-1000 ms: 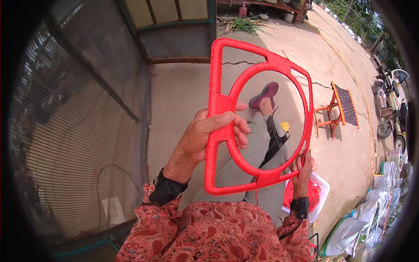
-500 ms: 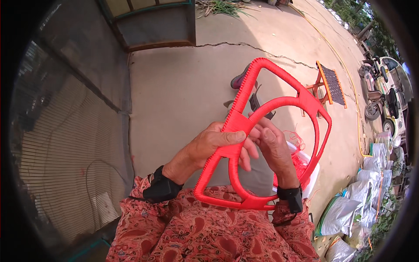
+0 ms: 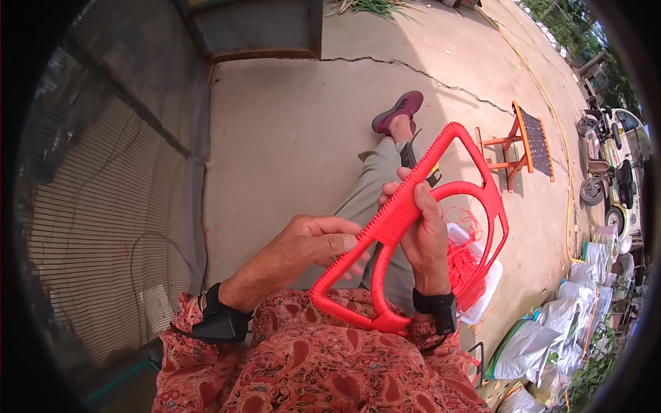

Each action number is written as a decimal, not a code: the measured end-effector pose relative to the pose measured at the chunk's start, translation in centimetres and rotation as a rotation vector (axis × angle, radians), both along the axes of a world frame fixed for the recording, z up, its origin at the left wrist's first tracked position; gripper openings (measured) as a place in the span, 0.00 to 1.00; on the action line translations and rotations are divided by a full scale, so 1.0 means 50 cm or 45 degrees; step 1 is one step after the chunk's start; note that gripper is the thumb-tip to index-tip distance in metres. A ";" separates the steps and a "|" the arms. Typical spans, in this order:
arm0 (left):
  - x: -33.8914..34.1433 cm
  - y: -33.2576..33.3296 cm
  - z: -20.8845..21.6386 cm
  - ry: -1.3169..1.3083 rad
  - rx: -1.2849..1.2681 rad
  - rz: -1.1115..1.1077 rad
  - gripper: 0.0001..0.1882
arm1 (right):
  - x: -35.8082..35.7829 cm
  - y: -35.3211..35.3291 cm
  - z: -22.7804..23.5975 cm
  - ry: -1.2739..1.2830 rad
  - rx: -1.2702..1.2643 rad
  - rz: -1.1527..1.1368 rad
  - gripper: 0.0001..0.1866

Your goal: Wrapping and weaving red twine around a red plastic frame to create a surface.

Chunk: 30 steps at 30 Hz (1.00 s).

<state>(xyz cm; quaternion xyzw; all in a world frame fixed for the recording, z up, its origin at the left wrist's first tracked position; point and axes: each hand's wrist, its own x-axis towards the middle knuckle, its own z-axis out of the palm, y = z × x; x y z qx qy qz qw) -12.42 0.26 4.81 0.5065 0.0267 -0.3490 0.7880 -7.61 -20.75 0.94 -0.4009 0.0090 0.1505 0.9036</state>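
A red frame [image 3: 396, 221], roughly rectangular with a curved loop inside it, is tightly wrapped in cord and tilted above my lap. My right hand [image 3: 428, 237] is closed on its long upper-left side, the thumb in front and the fingertips curling round the outer edge. At the lower part of that same side is my left hand [image 3: 313, 248], its fingers stretched out against the edge. Some of its fingers pass behind the frame, where they are partly hidden. Behind the frame's right side stands a white tub [image 3: 490, 292] holding tangled red cord [image 3: 463, 265].
An orange folding stool [image 3: 527, 141] with a dark woven seat stands ahead to the right. My shoe [image 3: 399, 111] is stretched out ahead. Silver sacks [image 3: 527, 347] line the right side, with a parked vehicle [image 3: 623, 175] beyond. A screened wall [image 3: 113, 220] runs along the left.
The frame has turned more edge-on and sits lower. My right hand has come to grip its long side, while my left hand has loosened its thumb grip and slid down-left. My leg and shoe show more.
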 end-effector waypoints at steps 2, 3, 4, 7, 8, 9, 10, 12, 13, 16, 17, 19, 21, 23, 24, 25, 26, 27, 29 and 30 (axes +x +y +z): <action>-0.011 -0.004 0.004 -0.011 0.005 0.046 0.20 | 0.001 -0.002 0.001 0.016 0.005 0.007 0.24; -0.014 -0.006 0.003 -0.027 0.009 0.088 0.19 | 0.001 -0.003 0.003 0.009 0.003 0.003 0.23; -0.014 -0.008 -0.001 -0.023 0.007 0.089 0.19 | 0.001 -0.004 0.005 0.002 0.001 -0.001 0.23; -0.013 -0.009 -0.016 -0.004 -0.047 0.117 0.18 | 0.007 -0.005 0.008 -0.010 -0.048 -0.032 0.22; -0.013 -0.009 -0.022 0.055 -0.130 0.134 0.19 | 0.007 -0.007 0.007 -0.005 -0.052 -0.035 0.22; -0.013 -0.008 -0.027 0.114 -0.213 0.152 0.19 | 0.007 -0.009 0.006 -0.001 -0.046 -0.051 0.22; -0.013 -0.008 -0.030 0.119 -0.216 0.151 0.19 | 0.006 -0.010 0.004 0.004 -0.041 -0.067 0.22; -0.011 -0.006 -0.034 0.222 -0.308 0.161 0.20 | 0.006 -0.012 0.001 0.009 -0.038 -0.077 0.22; -0.010 -0.007 -0.033 0.226 -0.309 0.160 0.20 | 0.005 -0.012 0.000 0.010 -0.033 -0.084 0.22; -0.008 -0.015 -0.020 0.204 -0.210 0.166 0.19 | 0.006 -0.008 -0.001 0.016 -0.051 -0.092 0.22; -0.007 -0.020 -0.014 0.171 -0.108 0.159 0.18 | 0.006 -0.009 -0.002 0.016 -0.051 -0.093 0.22; -0.007 -0.030 -0.013 0.138 -0.007 0.149 0.17 | 0.005 -0.009 -0.004 0.011 -0.073 -0.106 0.22; -0.010 -0.036 -0.017 0.061 0.035 0.190 0.15 | 0.003 -0.006 0.003 0.010 -0.087 -0.109 0.22; -0.013 -0.042 -0.020 0.010 0.073 0.212 0.15 | 0.003 -0.005 0.005 0.007 -0.102 -0.115 0.22; -0.015 -0.046 -0.022 -0.042 0.109 0.238 0.14 | 0.003 -0.006 0.004 0.003 -0.110 -0.125 0.22; -0.016 -0.049 -0.027 -0.042 0.109 0.233 0.14 | 0.003 -0.007 0.002 -0.002 -0.117 -0.134 0.21; -0.018 -0.051 -0.032 -0.069 0.120 0.258 0.14 | 0.003 -0.007 0.002 -0.001 -0.115 -0.136 0.21; -0.020 -0.053 -0.036 -0.097 0.131 0.282 0.14 | 0.003 -0.007 0.001 -0.005 -0.115 -0.143 0.21; -0.023 -0.059 -0.038 -0.103 0.157 0.304 0.14 | 0.002 -0.006 0.001 -0.008 -0.115 -0.153 0.21; -0.023 -0.062 -0.039 -0.110 0.181 0.329 0.14 | 0.001 -0.005 0.002 -0.008 -0.125 -0.166 0.21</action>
